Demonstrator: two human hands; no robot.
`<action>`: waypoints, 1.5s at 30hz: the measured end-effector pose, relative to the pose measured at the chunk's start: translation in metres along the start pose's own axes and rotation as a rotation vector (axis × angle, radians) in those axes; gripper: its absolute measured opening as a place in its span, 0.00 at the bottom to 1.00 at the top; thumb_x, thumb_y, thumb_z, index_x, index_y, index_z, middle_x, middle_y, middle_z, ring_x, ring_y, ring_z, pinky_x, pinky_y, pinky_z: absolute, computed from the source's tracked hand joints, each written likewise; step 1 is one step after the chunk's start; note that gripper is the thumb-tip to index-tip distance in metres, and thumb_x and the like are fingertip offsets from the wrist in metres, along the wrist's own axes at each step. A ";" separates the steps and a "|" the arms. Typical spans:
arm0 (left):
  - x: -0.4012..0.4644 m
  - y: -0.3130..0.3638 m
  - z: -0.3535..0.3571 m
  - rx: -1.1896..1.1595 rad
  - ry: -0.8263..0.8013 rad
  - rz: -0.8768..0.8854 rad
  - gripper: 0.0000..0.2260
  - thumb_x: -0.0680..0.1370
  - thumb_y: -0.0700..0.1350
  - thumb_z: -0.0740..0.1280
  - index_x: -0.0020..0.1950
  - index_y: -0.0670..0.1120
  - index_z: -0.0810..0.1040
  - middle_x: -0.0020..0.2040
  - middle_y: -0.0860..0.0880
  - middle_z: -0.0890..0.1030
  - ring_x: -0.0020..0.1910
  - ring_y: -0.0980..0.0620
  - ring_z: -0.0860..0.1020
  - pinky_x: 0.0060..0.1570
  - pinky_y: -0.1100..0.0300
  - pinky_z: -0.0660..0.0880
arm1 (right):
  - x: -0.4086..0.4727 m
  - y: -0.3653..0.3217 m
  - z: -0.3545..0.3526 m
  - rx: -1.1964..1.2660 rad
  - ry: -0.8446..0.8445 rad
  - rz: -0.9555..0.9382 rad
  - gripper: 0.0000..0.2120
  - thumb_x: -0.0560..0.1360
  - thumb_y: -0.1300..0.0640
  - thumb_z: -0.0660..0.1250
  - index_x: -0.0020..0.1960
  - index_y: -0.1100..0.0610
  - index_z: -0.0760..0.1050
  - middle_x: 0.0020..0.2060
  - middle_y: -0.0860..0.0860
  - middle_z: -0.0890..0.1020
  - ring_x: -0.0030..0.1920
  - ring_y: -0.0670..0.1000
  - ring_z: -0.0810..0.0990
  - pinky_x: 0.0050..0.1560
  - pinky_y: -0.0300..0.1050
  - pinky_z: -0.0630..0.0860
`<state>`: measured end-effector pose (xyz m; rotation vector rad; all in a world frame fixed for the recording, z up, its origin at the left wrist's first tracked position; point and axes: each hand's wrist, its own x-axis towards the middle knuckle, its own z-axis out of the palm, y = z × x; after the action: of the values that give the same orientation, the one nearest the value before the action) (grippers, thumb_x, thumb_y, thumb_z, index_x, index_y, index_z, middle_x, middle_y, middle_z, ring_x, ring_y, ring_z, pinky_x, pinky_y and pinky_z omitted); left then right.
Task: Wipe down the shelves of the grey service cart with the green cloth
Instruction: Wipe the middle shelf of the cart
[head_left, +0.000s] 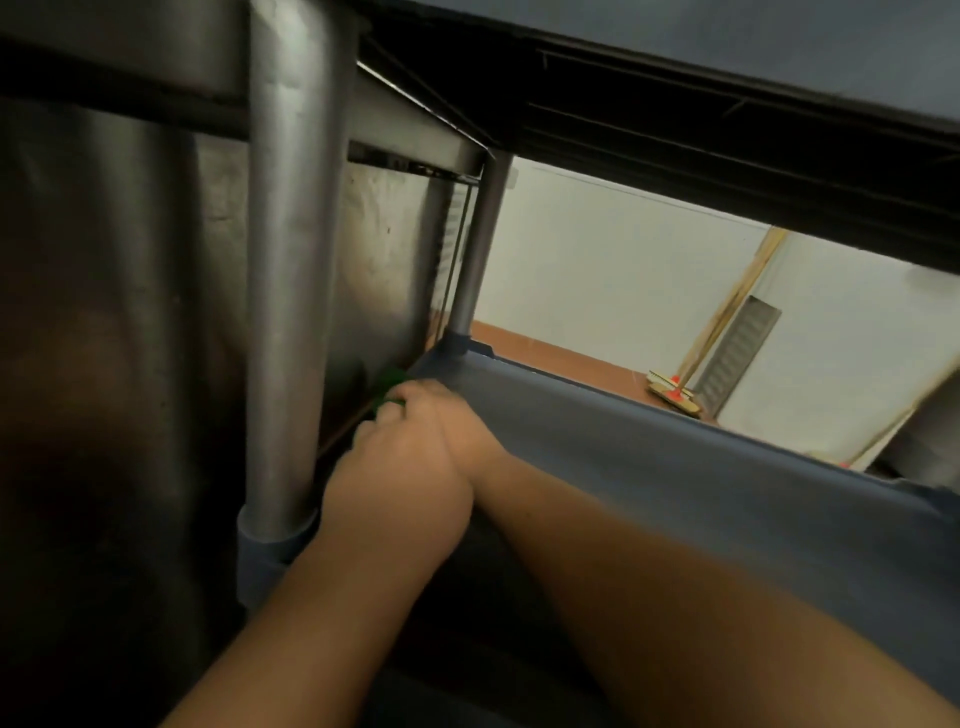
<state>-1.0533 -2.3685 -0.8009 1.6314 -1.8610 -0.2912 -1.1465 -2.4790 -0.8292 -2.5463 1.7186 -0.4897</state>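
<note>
I am looking in between two shelves of the grey service cart (675, 467), with the upper shelf's underside across the top. Only small dark patches of the green cloth (390, 382) show, at the shelf's far left corner. My left hand (400, 483) reaches in from the lower left and is closed over the cloth. My right hand (447, 410) comes from the lower right, lies against the left hand, and its fingertips rest on the cloth's far part. Most of the cloth is hidden under both hands. The picture is blurred.
A thick metal cart post (285, 312) stands just left of my hands, and a thinner post (483, 244) rises at the far corner. A stainless steel panel (130, 312) fills the left. Beyond the cart, brooms (672, 395) lean against a white wall beside a vent (737, 353).
</note>
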 end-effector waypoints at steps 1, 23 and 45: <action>-0.003 0.003 -0.001 -0.045 0.028 0.012 0.13 0.76 0.42 0.61 0.60 0.47 0.68 0.55 0.44 0.73 0.54 0.43 0.74 0.48 0.51 0.72 | -0.005 0.006 -0.001 -0.018 0.019 -0.003 0.11 0.77 0.51 0.64 0.57 0.52 0.76 0.56 0.54 0.78 0.56 0.58 0.77 0.56 0.55 0.76; -0.091 0.239 0.132 0.010 -0.339 0.379 0.16 0.78 0.45 0.62 0.66 0.52 0.68 0.57 0.49 0.74 0.53 0.49 0.74 0.50 0.53 0.74 | -0.497 0.340 -0.217 -0.235 0.149 0.976 0.12 0.81 0.58 0.60 0.63 0.49 0.73 0.61 0.54 0.75 0.58 0.57 0.77 0.61 0.52 0.74; -0.032 0.052 -0.006 -0.094 -0.147 0.162 0.12 0.77 0.46 0.60 0.60 0.56 0.68 0.55 0.51 0.77 0.53 0.49 0.75 0.54 0.47 0.74 | -0.189 0.026 -0.066 -0.102 0.068 0.350 0.10 0.79 0.57 0.61 0.59 0.51 0.70 0.59 0.53 0.73 0.57 0.61 0.74 0.58 0.57 0.73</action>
<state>-1.0912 -2.3263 -0.7773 1.4207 -2.0437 -0.4317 -1.2525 -2.3073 -0.8175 -2.2356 2.2045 -0.4820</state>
